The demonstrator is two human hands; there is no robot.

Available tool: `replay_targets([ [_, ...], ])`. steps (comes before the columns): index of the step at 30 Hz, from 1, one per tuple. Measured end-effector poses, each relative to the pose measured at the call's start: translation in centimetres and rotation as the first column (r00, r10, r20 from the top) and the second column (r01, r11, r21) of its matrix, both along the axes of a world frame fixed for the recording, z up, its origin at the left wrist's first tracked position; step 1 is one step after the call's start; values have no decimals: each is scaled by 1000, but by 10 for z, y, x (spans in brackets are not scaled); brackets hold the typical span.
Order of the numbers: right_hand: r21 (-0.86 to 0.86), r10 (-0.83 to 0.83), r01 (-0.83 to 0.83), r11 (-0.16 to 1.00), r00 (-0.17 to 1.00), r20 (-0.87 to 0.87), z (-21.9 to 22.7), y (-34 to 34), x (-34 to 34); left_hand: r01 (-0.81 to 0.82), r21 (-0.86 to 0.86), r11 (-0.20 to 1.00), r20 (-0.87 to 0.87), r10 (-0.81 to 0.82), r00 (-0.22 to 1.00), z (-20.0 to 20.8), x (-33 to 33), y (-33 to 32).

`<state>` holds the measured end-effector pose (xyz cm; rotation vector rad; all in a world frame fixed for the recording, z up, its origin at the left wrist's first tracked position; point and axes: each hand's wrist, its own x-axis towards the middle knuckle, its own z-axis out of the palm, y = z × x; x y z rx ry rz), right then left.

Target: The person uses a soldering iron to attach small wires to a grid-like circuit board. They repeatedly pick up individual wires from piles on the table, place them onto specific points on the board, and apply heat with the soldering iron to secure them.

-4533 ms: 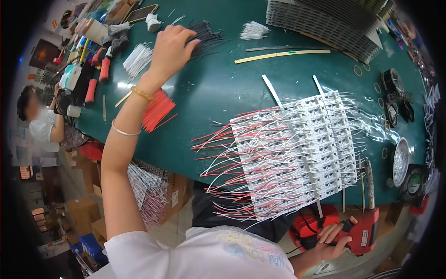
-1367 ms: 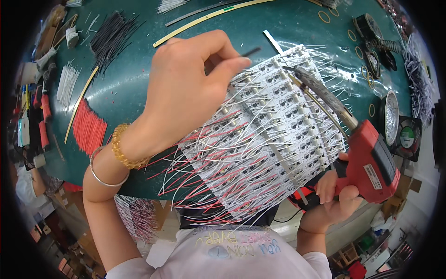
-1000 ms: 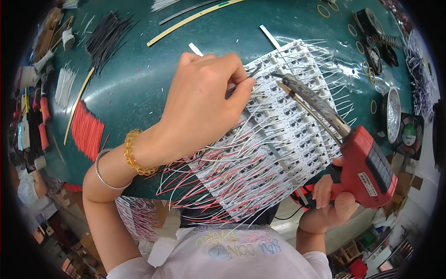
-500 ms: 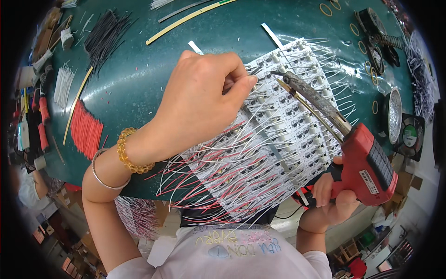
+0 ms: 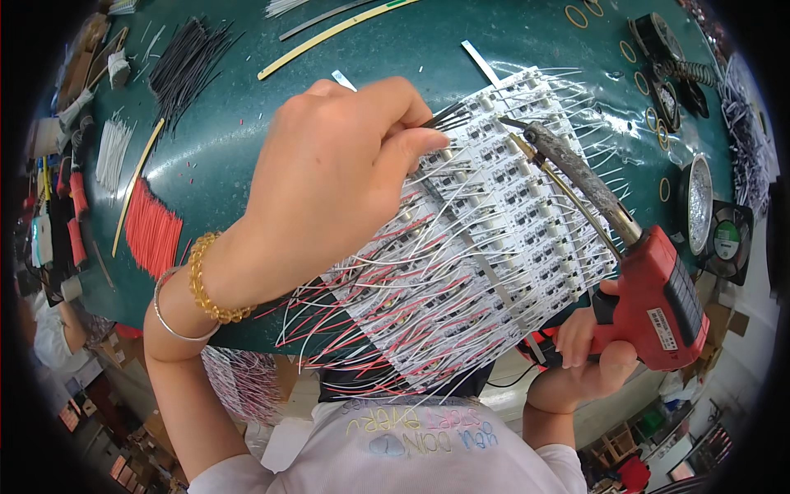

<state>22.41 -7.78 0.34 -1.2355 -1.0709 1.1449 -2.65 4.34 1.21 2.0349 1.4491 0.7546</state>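
My left hand (image 5: 329, 181) is closed in a pinch over the top left part of a white circuit board panel (image 5: 485, 148). Thin black wires (image 5: 451, 117) stick out between its thumb and forefinger toward the board's small parts. In my right hand (image 5: 588, 346) is a red soldering gun (image 5: 662, 305), held by the handle. Its dark tip and a brass-coloured feed tube point left, over the panel's upper rows. Red and white wires (image 5: 387, 288) fan out from the panel's left half; white ones stick out along its right edge.
On the green table (image 5: 222, 165), bundles of black wires (image 5: 188, 66), white wires (image 5: 113, 152) and red wires (image 5: 154, 230) lie to the left. Farther right are rubber bands (image 5: 576, 16), a solder spool (image 5: 654, 37), a coiled iron stand (image 5: 691, 74), a metal bowl (image 5: 699, 206) and a small fan (image 5: 728, 239).
The soldering gun has shifted right, its tip farther from my left fingers. My left hand has moved slightly left, and more of the black wires shows beyond its fingertips.
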Motion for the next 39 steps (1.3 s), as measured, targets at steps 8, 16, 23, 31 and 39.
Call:
replay_targets([
  [8, -7, -20, 21, 1000, 1000, 7, -2, -2, 3, 50, 72, 996, -90, -43, 995, 2, 0, -2],
  [16, 12, -67, 67, 998, 998, 0, -3, -6, 0, -7, 152, 988, -99, 22, 995, -14, 14, -6],
  [23, -11, -63, 64, 998, 996, 62, -3, -3, -4, -18, 99, 995, -60, 24, 998, -17, 13, -4],
  [31, -29, -58, 60, 998, 997, 59, -3, -2, -5, 3, 55, 999, -29, -1, 1000, -17, 9, 1],
  [39, 30, -69, 67, 997, 994, 89, -8, -7, 0, 10, 66, 998, -39, -7, 999, -17, 8, 1],
])
